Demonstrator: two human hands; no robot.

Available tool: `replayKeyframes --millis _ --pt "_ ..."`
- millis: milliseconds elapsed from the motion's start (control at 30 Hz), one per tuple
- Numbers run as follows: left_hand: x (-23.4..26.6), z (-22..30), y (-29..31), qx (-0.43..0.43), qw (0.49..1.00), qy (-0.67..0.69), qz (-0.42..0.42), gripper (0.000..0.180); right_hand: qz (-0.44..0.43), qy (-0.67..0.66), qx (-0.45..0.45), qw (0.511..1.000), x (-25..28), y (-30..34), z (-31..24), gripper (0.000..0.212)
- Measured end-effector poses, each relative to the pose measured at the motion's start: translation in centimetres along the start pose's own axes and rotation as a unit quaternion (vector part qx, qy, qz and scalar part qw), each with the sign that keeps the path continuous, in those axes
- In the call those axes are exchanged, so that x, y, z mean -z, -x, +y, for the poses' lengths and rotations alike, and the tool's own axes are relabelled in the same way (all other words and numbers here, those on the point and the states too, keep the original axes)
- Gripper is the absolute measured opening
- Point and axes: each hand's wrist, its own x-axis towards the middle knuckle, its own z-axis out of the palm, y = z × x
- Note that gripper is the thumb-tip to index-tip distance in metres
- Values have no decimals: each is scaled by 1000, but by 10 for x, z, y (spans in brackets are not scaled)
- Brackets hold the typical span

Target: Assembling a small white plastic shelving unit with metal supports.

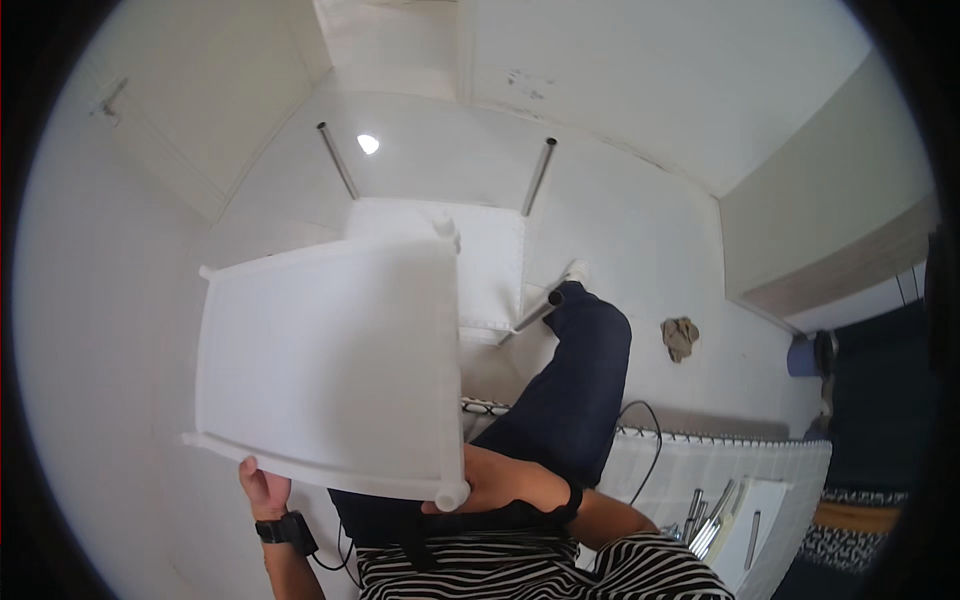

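Note:
A white rectangular plastic shelf panel [320,350] with round corner sockets is held up, tilted, before my body. My left hand [265,488] grips its near edge towards the left, with the thumb along the rim. Around its near right corner my right hand [515,485] is closed; the panel hides some of those fingers. Beyond and partly behind it, a second white shelf panel [490,250] lies on the floor. Metal tubes rise from that one: one at the far left [338,162], one at the far right [540,178] and one at the near right [535,315], beside my leg.
To my right, several metal tubes [708,515] and a white piece [752,535] lie on a white surface with a patterned edge [690,437]. A black cable [655,430] hangs over it. Farther off is a crumpled brown cloth [680,338] on the floor. A door handle [113,100] shows far left.

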Motion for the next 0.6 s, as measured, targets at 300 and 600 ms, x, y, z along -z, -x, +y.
replayKeyframes --millis 300,600 --pt "4 -2 45 73 997 -27 6 71 -48 22 -66 996 4 11 -1 38" --pt "-24 -9 49 183 982 -42 18 70 -57 15 -128 990 20 -19 8 39"
